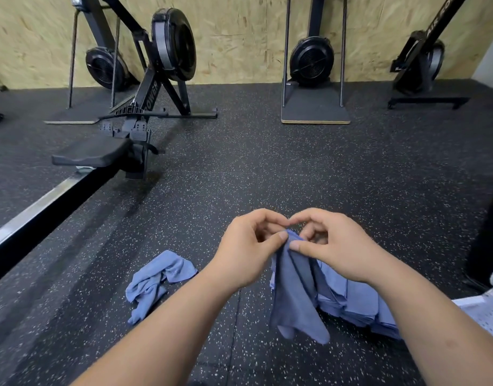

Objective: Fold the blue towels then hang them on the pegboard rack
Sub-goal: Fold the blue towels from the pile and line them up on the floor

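Both hands (pixel 288 243) pinching blue towel (pixel 295 288) top, mid-air.

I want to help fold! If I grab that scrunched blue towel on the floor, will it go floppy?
Probably floppy: the crumpled towel lies in soft bunched folds, and the held towel, pinched by the left hand and right hand, droops limply. It looks thin, so likely light. Being bunched cloth, it should not roll.

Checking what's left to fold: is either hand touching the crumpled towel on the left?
No: the left hand and right hand both pinch the hanging towel, and the crumpled towel lies apart on the floor.
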